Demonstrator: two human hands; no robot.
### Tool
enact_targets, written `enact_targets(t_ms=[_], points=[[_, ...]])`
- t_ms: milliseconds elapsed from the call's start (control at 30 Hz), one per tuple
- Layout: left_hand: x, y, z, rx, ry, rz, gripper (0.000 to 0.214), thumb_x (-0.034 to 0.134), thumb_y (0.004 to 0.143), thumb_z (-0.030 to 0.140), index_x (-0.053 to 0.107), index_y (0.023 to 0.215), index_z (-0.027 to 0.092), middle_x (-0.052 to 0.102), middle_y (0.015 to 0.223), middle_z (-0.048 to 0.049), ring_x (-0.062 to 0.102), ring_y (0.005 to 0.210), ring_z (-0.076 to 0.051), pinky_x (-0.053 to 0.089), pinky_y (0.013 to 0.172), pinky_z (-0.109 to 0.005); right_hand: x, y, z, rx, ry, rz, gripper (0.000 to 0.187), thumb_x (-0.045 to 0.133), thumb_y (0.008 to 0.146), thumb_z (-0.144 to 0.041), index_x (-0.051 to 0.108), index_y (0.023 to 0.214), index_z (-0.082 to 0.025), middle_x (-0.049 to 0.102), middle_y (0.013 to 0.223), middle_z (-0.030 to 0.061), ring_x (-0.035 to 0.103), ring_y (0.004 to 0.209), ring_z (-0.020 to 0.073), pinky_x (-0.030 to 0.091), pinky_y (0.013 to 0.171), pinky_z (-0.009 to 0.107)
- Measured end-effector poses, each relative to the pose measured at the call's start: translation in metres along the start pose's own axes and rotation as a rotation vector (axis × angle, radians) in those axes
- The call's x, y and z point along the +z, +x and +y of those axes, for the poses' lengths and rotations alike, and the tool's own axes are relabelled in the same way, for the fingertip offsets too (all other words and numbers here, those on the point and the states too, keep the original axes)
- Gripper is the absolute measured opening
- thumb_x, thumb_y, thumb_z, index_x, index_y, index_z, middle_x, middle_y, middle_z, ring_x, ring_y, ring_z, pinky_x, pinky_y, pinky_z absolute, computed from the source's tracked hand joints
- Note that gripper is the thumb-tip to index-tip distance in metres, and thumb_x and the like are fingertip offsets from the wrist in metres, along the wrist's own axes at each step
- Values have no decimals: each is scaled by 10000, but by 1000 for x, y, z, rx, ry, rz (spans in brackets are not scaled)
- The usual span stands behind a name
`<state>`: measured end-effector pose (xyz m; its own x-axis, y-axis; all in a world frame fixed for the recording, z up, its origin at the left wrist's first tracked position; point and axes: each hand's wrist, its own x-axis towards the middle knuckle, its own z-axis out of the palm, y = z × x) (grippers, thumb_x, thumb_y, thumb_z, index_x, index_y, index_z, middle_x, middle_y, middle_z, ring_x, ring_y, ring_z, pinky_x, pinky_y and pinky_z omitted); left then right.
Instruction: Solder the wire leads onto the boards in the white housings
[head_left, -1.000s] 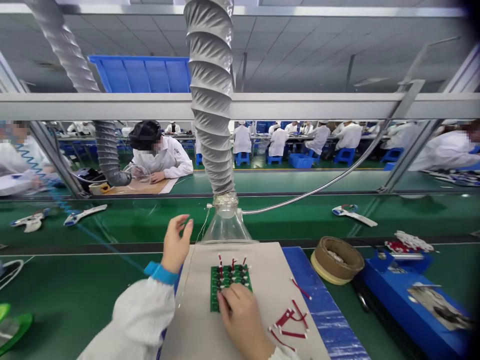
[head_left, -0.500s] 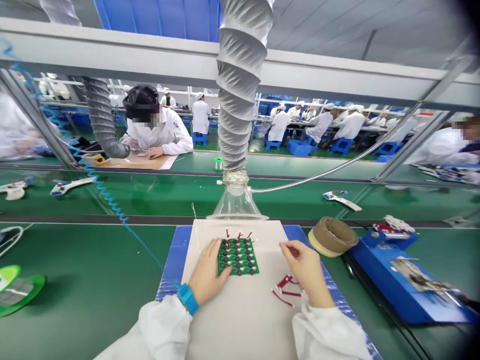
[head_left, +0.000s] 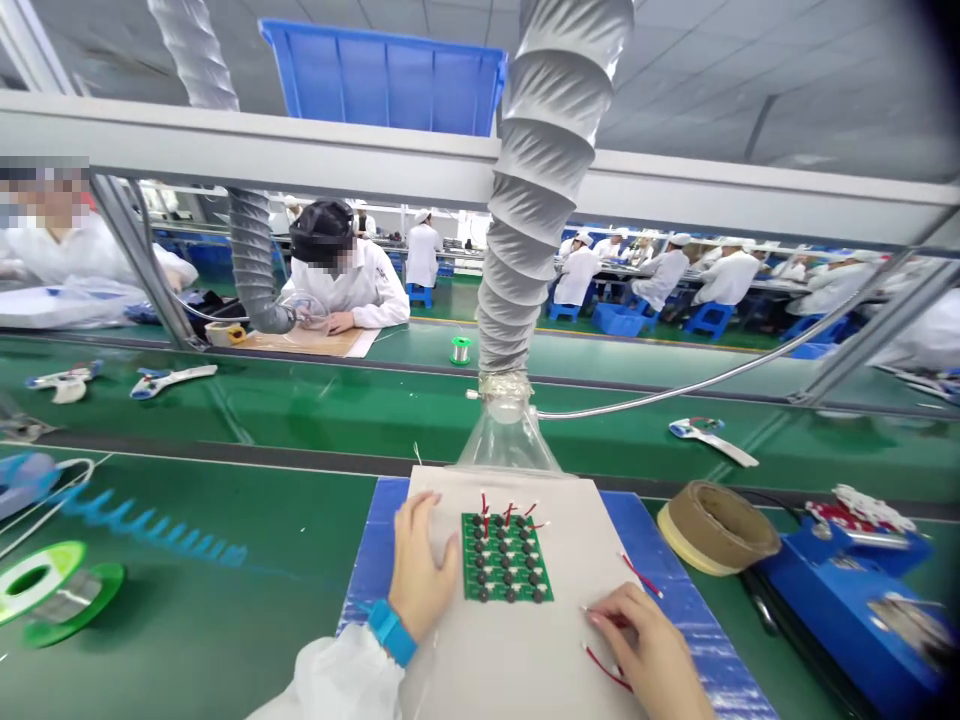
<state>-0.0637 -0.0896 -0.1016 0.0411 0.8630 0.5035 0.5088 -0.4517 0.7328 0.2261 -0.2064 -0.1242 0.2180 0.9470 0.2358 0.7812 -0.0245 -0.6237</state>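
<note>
Pale work mat (head_left: 517, 650), green circuit board (head_left: 507, 558) at its centre with red wires (head_left: 509, 514) along the far edge, left hand (head_left: 424, 570) flat beside it, fingers together, right hand (head_left: 645, 650) at lower right over loose red leads (head_left: 606, 668), finger grip unclear.

The left hand (head_left: 422, 570) rests palm down and open, fingers together and pointing away, near the front edge of the bench (head_left: 187, 500). A blue wristband (head_left: 391, 632) circles its wrist, and a white sleeve (head_left: 337, 682) covers the forearm. Well to its right, the right hand (head_left: 651, 655) curves inward, its fingertips (head_left: 600, 617) pointing left; whether they pinch anything is too small to tell.
</note>
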Motion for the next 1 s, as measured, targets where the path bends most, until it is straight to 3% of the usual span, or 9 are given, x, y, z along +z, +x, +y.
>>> enact_targets(t_ms=[100, 267, 567, 667, 767, 833, 900, 967, 1000], points=[[-9, 25, -12, -101, 146, 100, 382, 533, 838, 241, 515, 1209, 156, 533, 1187, -154, 493, 1165, -325, 406, 1017, -538, 9, 6, 7, -12, 7, 98, 329, 526, 866, -489, 668, 709, -237, 647, 775, 63, 643, 730, 196, 530, 709, 316], [-5, 55, -10, -287, 407, -190, 273, 592, 845, 432, 630, 877, 163, 610, 1012, -112, 530, 1018, -318, 409, 892, -447, 12, 10, 11, -53, -17, 114, 310, 538, 854, -461, 666, 697, -226, 641, 721, 48, 639, 674, 176, 541, 649, 283], [2, 23, 12, -47, 433, -411, 240, 525, 910, 311, 620, 735, 176, 659, 829, -63, 589, 878, -238, 367, 804, -353, 7, 13, 1, -154, -70, 211, 240, 554, 844, -334, 627, 646, -219, 598, 650, 13, 603, 588, 147, 525, 565, 262], [-5, 23, 14, -39, 376, -425, 244, 549, 891, 294, 615, 691, 172, 667, 780, -58, 606, 835, -229, 376, 792, -347, 1, 7, -16, -144, -109, 323, 213, 551, 845, -341, 646, 722, -196, 609, 738, 64, 610, 685, 209, 544, 648, 375], [-10, 27, 14, -94, 376, -410, 207, 567, 876, 267, 631, 709, 163, 691, 805, -67, 620, 853, -233, 383, 810, -355, 15, -19, -59, -155, -140, 448, 304, 580, 861, -370, 640, 1065, -154, 603, 1054, 164, 569, 1025, 311, 471, 904, 552], [-12, 29, 12, -117, 359, -410, 172, 581, 863, 236, 645, 723, 161, 711, 821, -66, 631, 855, -220, 396, 821, -343, 37, -46, -101, -375, -61, 357, 280, 577, 877, -273, 606, 1145, -196, 610, 1111, 129, 567, 1070, 250, 490, 931, 443], [-15, 30, 9, -135, 333, -411, 142, 603, 844, 213, 658, 722, 164, 724, 822, -59, 643, 843, -205, 415, 814, -321, 60, -71, -141, -640, -3, 76, 391, 557, 897, -360, 555, 1248, -187, 606, 1201, 132, 558, 1137, 248, 513, 934, 390], [-19, 31, 7, -149, 307, -400, 129, 617, 831, 204, 671, 720, 165, 732, 814, -54, 652, 825, -196, 433, 799, -305, 75, -87, -169, -779, -17, -116, 486, 581, 875, -511, 566, 1234, -185, 641, 1189, 109, 599, 1079, 252, 543, 916, 382], [-22, 32, 6, -155, 295, -390, 129, 618, 830, 203, 678, 722, 164, 735, 810, -53, 655, 817, -195, 442, 791, -301, 79, -90, -176, -766, -30, -201, 492, 597, 867, -517, 564, 1235, -192, 637, 1222, 100, 601, 1096, 250, 543, 934, 387]])
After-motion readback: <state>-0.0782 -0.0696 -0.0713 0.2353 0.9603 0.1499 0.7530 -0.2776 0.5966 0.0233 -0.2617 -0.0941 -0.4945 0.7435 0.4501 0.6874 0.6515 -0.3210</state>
